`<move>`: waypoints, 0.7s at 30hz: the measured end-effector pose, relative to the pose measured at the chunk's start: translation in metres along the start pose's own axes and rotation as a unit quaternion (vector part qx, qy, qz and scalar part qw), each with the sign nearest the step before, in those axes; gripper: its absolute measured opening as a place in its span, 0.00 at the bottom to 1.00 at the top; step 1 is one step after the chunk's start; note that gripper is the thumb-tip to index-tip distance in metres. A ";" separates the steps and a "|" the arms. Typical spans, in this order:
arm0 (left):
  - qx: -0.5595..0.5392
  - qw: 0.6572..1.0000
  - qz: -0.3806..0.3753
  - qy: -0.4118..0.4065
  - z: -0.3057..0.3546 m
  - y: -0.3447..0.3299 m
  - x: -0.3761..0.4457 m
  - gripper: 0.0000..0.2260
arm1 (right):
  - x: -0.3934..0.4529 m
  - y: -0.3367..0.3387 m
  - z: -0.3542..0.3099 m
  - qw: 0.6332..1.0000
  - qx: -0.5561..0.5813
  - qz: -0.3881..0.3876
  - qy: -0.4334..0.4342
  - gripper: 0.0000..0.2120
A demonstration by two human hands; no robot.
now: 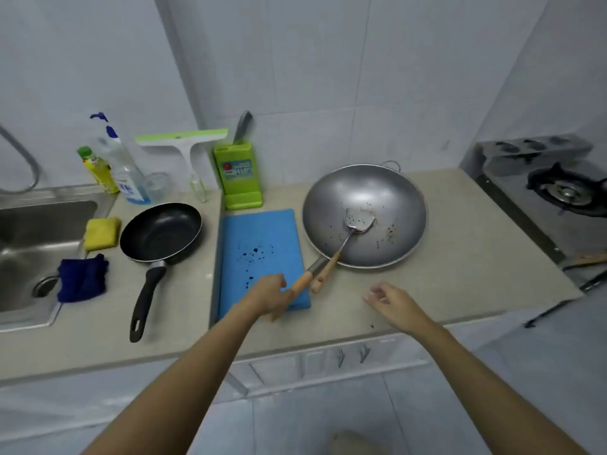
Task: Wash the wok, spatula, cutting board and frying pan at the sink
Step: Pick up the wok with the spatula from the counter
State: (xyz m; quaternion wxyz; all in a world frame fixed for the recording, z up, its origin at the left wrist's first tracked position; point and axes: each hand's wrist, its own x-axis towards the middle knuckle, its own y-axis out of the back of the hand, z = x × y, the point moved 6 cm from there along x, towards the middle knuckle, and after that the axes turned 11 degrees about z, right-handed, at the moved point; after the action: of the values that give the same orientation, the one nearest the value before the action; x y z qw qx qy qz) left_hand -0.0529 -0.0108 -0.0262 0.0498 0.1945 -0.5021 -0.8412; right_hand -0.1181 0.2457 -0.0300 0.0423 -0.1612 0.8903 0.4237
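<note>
Wok [364, 208] first, by the look of it: it sits on the tabletop [460, 274] right of the blue cutting board [259, 244], well apart from the sink [29, 244] at the far left. It is a wide, thin metal bowl, likely heavy for its size and stiff, and its round bottom would let it rock. The wooden handle [303, 280] pointing toward the person is the natural place to grip; the small loop at the far rim could take a second hand. Inside, the grey metal is speckled with dark crumbs, and the spatula [356, 224] lies in it, its own wooden grip resting beside the wok's handle, so it may slide when the wok tilts.

The left hand [267, 295] reaches to the handle's end, fingers loosely curled at it; whether they grip yet I cannot tell. The right hand [391, 302] hovers over the tabletop, fingers relaxed, holding nothing. The black frying pan [161, 231] waits near the sink.
</note>
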 end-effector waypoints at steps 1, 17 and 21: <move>0.000 1.000 -0.009 0.008 -0.004 -0.001 0.001 0.27 | 0.006 -0.007 0.002 1.000 0.015 -0.008 -0.023 0.22; -0.069 0.986 -0.017 0.150 -0.050 -0.060 0.040 0.22 | 0.077 -0.116 -0.030 0.931 0.249 -0.098 -0.248 0.16; -0.069 0.989 -0.013 0.133 -0.042 -0.069 0.047 0.12 | 0.084 -0.122 -0.033 0.919 0.283 -0.127 -0.242 0.09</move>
State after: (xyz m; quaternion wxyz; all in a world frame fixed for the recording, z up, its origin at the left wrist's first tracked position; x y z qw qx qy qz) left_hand -0.0722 -0.0245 -0.1167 0.1181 0.3072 -0.4295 -0.8410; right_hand -0.1561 0.1277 -0.1173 0.3541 -0.1465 0.9076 0.1717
